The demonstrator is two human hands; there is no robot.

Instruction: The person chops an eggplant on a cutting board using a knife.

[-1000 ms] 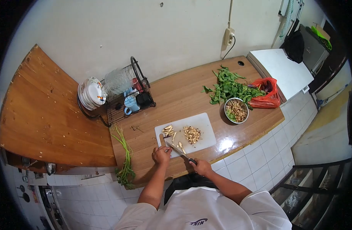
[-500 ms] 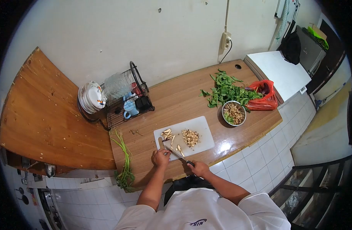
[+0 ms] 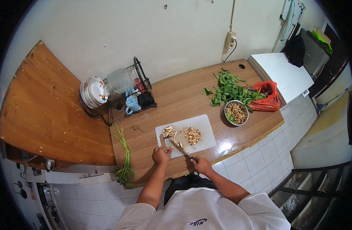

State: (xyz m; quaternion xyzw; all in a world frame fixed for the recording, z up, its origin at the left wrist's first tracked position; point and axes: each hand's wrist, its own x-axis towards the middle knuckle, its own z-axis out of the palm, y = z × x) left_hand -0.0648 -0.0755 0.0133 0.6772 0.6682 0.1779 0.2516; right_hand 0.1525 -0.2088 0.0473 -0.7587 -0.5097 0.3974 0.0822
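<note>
My right hand (image 3: 201, 165) grips the dark handle of a kitchen knife (image 3: 183, 149), its blade slanting over the near edge of a white cutting board (image 3: 207, 142). At the board's near left corner, my left hand (image 3: 163, 155) has its fingers pinched together; what they hold, if anything, is too small to name. Pale strips of a vegetable (image 3: 168, 131) lie at the board's far left, with a few more pieces beside the blade. A heap of small diced pieces (image 3: 192, 135) sits in the middle of the board.
A metal bowl (image 3: 236, 113) of chopped food stands right of the board, near leafy greens (image 3: 231, 89) and a red plastic bag (image 3: 269, 100). Long green stems (image 3: 124, 153) lie at the left table edge. A dish rack (image 3: 120, 99) holds plates, glasses and mugs.
The knife and my right hand have shifted slightly away from me and to the right, the blade now at a steeper slant. My left hand stays near the board's corner. The view shifted slightly.
</note>
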